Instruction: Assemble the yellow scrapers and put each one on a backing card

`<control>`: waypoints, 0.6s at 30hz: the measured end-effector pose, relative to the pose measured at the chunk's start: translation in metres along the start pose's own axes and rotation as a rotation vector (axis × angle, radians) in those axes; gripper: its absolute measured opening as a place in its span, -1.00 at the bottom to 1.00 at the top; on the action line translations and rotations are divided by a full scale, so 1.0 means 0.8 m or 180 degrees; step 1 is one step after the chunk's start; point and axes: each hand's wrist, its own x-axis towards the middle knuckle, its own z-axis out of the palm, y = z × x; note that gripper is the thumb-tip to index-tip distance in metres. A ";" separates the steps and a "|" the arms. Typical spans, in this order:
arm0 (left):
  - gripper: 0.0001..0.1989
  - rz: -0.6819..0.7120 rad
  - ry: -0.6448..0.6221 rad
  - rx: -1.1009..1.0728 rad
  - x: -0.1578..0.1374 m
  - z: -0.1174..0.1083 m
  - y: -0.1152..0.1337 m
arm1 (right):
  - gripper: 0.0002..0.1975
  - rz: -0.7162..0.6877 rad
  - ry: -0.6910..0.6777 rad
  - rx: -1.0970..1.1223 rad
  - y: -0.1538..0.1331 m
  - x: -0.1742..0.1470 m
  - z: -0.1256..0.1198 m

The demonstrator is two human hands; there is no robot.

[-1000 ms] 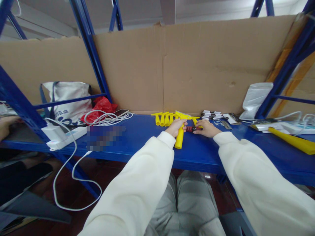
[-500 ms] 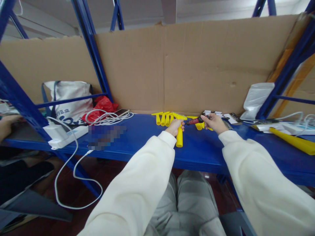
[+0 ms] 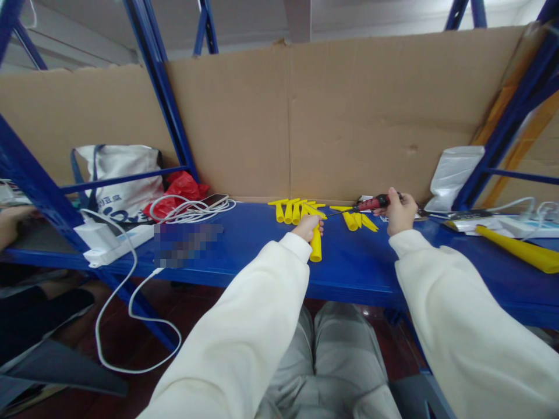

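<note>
My left hand (image 3: 308, 228) is closed around a yellow tapered tube (image 3: 315, 251), whose wide end points toward me. My right hand (image 3: 400, 210) grips the rear of a red-and-black handled tool (image 3: 371, 203) with a thin shaft; its exact kind is unclear. The shaft reaches left to the top of my left hand, and I cannot tell whether its tip touches the tube. Several more yellow tubes (image 3: 280, 213) stand in a row behind my left hand. Other yellow pieces (image 3: 349, 221) lie between my hands, under the tool.
On the blue shelf (image 3: 244, 244), white cables (image 3: 187, 209), a red plastic bag (image 3: 181, 186) and a power strip (image 3: 117, 245) occupy the left. A white pouch (image 3: 454, 174) and a large yellow cone (image 3: 519, 250) are at right. Cardboard (image 3: 349, 116) closes the back. Another person's hand (image 3: 15, 224) shows far left.
My right hand has moved right and slightly up with the tool, so its thin shaft now shows between the handle and my left hand. My left hand keeps hold of the yellow tube.
</note>
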 end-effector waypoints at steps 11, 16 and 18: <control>-0.86 -0.0067 -0.0105 -0.0001 0.000 0.000 0.000 | -0.51 -0.0165 -0.0081 -0.0025 0.008 0.005 -0.004; -0.88 -0.0032 -0.0137 0.0010 0.000 0.000 -0.001 | -0.48 -0.0259 -0.0268 -0.0254 0.013 0.009 -0.009; -0.89 -0.0012 -0.0141 0.0014 -0.001 0.000 -0.001 | -0.46 -0.0268 -0.0307 -0.0262 0.014 0.009 -0.009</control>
